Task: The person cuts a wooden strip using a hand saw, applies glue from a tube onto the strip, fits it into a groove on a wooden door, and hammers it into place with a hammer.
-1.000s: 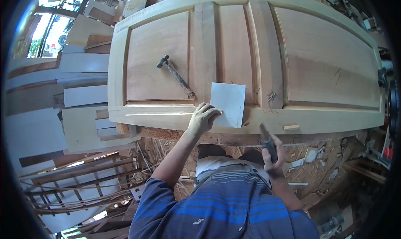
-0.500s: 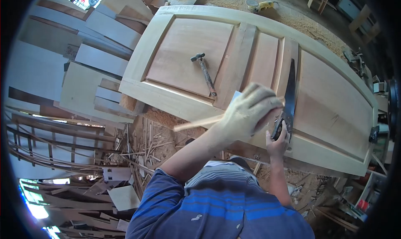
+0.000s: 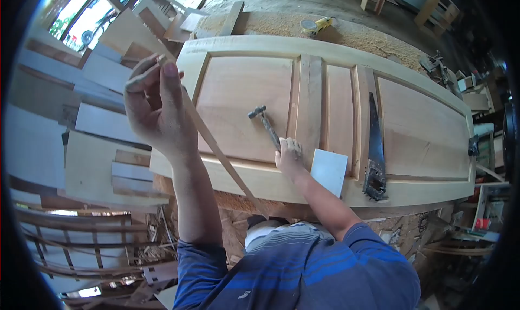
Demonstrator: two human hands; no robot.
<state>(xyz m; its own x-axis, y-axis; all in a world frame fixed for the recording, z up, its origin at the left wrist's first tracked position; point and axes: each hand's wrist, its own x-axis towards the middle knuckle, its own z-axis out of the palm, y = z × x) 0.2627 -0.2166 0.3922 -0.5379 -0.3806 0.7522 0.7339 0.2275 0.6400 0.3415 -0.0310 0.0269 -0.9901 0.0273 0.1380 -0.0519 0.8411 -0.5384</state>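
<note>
Raised over the left part of the door, my left hand pinches a long thin wood strip, which slants down toward my body. My right hand closes around the handle end of a hammer lying on the left panel, its head pointing away from me. The wooden panelled door lies flat in front of me. A handsaw rests on it to the right, its black handle at the near edge. Between my right hand and the saw lies a white rectangular sheet.
A yellow power tool sits on the sawdust-covered surface beyond the door. Boards and panels are stacked at left. Shavings and scraps litter the floor below. A black object sits at the door's right end.
My right hand has let go of the saw, leaving it on the door, and moved left to the hammer. My left hand has risen leftward with the strip. The view has shifted.
</note>
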